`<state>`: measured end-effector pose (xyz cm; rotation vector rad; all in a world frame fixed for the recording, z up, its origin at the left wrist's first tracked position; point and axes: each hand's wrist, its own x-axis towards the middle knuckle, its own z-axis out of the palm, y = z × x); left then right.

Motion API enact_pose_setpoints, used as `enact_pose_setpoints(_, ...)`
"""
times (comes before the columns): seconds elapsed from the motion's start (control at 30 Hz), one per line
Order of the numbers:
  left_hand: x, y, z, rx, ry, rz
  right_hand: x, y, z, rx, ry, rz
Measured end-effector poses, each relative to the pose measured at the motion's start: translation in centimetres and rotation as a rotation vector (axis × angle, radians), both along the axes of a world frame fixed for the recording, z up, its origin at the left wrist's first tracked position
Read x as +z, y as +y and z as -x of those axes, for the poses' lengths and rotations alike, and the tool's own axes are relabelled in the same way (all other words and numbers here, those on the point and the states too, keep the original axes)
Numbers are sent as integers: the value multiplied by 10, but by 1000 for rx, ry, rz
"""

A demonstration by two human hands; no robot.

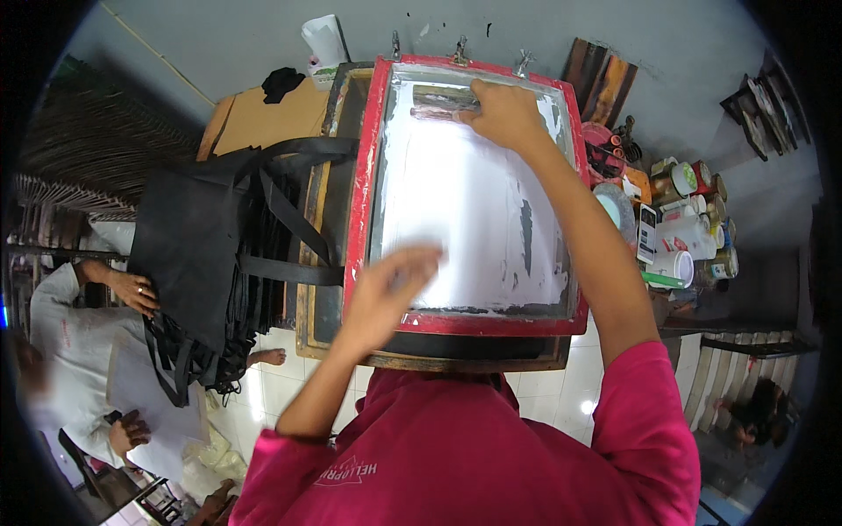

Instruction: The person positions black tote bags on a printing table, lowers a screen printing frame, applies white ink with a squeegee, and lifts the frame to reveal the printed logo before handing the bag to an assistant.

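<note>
A red-rimmed printing screen (358,219) lies in front of me, its mesh area bright white with grey smears along the edges. At its far end my right hand (507,114) is closed on a squeegee (438,101), a wooden bar stained with ink, resting across the mesh. My palm and fingers cover the squeegee's right end. Over the near left part of the screen hovers my left hand (390,285), blurred by motion. Its fingers point to the right and appear loosely apart, with nothing seen in them.
Metal clamps (460,51) hold the screen's far edge. Black tote bags (193,237) hang in a stack at left, their straps reaching the screen. A person in a white shirt (88,351) touches them. Ink tubs (684,232) and a phone (646,232) crowd the right side.
</note>
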<state>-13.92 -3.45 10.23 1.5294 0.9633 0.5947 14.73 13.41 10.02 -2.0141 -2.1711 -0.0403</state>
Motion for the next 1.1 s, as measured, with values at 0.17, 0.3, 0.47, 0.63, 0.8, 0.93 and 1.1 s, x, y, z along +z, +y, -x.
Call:
enact_pose_setpoints(0.17, -17, 158, -49, 321, 199, -1043, -2, -19, 21, 49, 9, -81)
enact_pose_setpoints(0.3, -7, 193, -53, 31, 461, -701, -10, -34, 18, 66, -17, -98)
enact_pose_setpoints(0.47, -16, 171, -41, 10, 521, -773, -9, -59, 26, 60, 11, -48)
enact_pose_setpoints(0.63, -13, 137, -28, -18, 492, -770, -10, -92, 36, 82, 36, -41)
enact_pose_setpoints(0.8, -17, 93, -10, -31, 419, -796, -12, -137, 54, 74, 59, -6)
enact_pose_setpoints(0.93, -11, 52, 2, -40, 435, -773, -12, -179, 66, 92, 86, 8)
enact_pose_setpoints(1.1, -10, 7, 18, -42, 436, -703, -14, -223, 81, 117, 145, -21)
